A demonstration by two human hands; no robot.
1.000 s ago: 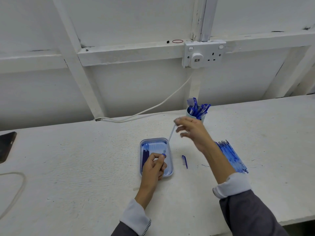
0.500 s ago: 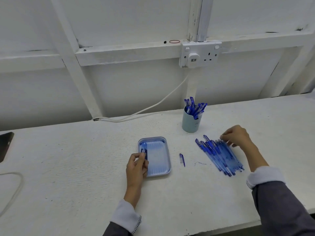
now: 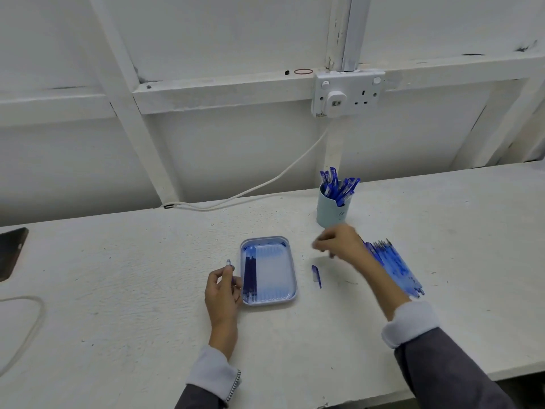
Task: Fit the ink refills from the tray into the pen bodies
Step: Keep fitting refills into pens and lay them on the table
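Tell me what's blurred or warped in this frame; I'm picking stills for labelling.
Head view: the right hand is motion-smeared, so whatever it grips is unreadable; the left hand, its refill and the tray are fairly sharp; wide-angle bending shows in the bench edge and wall beams; lighting is flat, with faint shadows.

The tabletop [image 3: 118, 290] looks rough, matt and white-painted. The tray [image 3: 290, 290] is smooth, glossy pale-blue plastic. The pen bodies [image 3: 395, 267] are clear blue, shiny plastic. The cup [image 3: 331, 214] has a matt, smooth finish. Both sleeves [image 3: 410, 323] are soft cloth.
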